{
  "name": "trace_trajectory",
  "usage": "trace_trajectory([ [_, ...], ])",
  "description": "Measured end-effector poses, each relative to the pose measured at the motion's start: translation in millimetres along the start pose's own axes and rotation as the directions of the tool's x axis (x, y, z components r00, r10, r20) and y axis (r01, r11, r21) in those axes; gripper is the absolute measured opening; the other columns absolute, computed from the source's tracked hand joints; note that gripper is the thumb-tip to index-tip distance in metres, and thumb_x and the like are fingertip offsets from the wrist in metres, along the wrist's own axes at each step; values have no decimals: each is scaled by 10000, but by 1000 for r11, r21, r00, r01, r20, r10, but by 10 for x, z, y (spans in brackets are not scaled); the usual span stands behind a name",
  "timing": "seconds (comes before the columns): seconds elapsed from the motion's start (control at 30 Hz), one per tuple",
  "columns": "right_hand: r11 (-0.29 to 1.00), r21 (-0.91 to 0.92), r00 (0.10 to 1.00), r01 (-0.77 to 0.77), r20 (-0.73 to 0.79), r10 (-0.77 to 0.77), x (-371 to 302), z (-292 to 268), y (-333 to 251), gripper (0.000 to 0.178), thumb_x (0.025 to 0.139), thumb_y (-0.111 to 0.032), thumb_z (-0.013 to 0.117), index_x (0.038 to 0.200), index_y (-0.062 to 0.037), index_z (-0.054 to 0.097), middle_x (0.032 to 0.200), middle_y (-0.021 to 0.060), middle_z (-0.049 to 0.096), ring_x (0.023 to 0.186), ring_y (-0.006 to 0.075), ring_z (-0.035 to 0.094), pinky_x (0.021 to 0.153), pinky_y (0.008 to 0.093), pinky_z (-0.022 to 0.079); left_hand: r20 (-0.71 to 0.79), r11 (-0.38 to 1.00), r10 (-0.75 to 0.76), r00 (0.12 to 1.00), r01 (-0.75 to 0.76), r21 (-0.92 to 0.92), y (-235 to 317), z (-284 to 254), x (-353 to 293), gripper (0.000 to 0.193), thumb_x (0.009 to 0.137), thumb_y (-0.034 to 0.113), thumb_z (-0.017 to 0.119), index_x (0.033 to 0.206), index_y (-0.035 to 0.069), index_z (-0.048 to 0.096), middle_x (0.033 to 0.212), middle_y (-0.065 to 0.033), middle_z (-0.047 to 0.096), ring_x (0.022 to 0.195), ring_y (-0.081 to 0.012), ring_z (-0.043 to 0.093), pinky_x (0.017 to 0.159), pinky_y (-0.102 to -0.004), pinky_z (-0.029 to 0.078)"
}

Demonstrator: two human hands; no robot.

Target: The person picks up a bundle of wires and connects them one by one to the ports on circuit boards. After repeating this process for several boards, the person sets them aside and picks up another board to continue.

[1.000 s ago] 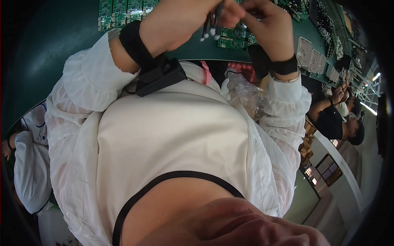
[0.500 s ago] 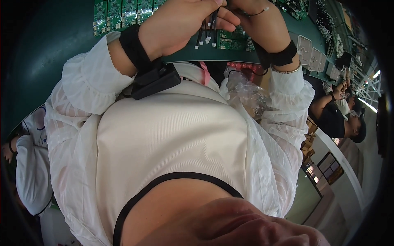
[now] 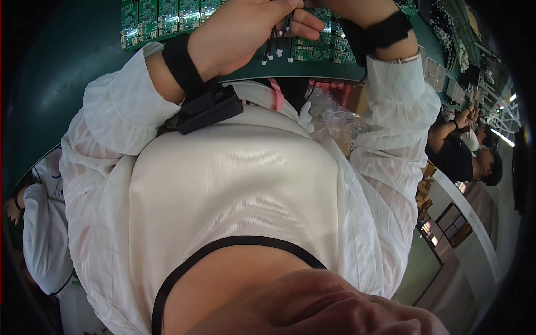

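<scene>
My left hand (image 3: pixel 241 32) is closed on a bunch of thin black cables (image 3: pixel 286 34) at the upper edge. Their small white connector ends dangle below the fingers, over the table. Two of its fingers stretch out to the right beside the bunch. Only the wrist end of my right hand (image 3: pixel 350 8) shows, right of the left hand; its fingers are cut off by the upper edge. Beneath and beside my hands lie green circuit boards (image 3: pixel 318 53), some of them in a row (image 3: pixel 149 25) on the left. Both my wrists wear black straps.
The dark green tabletop (image 3: pixel 72 72) has its near edge close to my body. At the right lie light plastic housings (image 3: pixel 432 72) and a heap of white-ended cables (image 3: pixel 462 56). A plastic bag (image 3: pixel 332 120) is below the edge. Other people (image 3: pixel 466 153) sit at right and left.
My right hand has moved up, so its fingers and a thin wire by them have left the view. My left hand stays nearly in place with the cables.
</scene>
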State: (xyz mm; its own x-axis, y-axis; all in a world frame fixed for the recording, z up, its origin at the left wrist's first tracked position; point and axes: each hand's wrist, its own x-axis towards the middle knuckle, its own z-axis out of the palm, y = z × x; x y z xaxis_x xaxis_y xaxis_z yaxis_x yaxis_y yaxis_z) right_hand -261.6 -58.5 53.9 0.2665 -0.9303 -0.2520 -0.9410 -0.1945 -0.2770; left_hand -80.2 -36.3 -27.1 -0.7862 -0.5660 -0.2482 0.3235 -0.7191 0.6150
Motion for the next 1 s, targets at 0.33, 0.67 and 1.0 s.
trace_trajectory([
  [0.33, 986, -167, 926, -30, -377, -36, -445, 8, -172, 68, 744, -33, 720, 809, -14, 720, 726, 179, 669, 688, 393, 658, 640, 434, 524, 35, 993, 105, 994, -103, -53, 2, 33, -46, 230, 1120, 138, 401, 1246, -25, 504, 1196, -215, 667, 1128, -296, 679, 998, -390, 549],
  [0.67, 850, 527, 974, 4, -194, 116, -923, 420, -494, 161, 872, -32, 780, 1012, 10, 712, 882, 43, 725, 737, 94, 638, 676, 248, 513, -5, 986, 162, 987, -162, -35, 11, 56, -30, 234, 1126, 163, 396, 1196, -35, 499, 1279, -218, 626, 1197, -282, 643, 1029, -375, 534],
  [1.0, 994, 113, 914, 12, -404, 35, -810, 174, -297, 118, 841, -20, 766, 948, -6, 716, 830, 87, 704, 733, 161, 652, 661, 293, 510, -24, 916, 269, 963, -248, 315, 76, 91, -121, 167, 1117, 99, 387, 1164, -34, 475, 1206, -200, 644, 1065, -204, 673, 933, -322, 553],
])
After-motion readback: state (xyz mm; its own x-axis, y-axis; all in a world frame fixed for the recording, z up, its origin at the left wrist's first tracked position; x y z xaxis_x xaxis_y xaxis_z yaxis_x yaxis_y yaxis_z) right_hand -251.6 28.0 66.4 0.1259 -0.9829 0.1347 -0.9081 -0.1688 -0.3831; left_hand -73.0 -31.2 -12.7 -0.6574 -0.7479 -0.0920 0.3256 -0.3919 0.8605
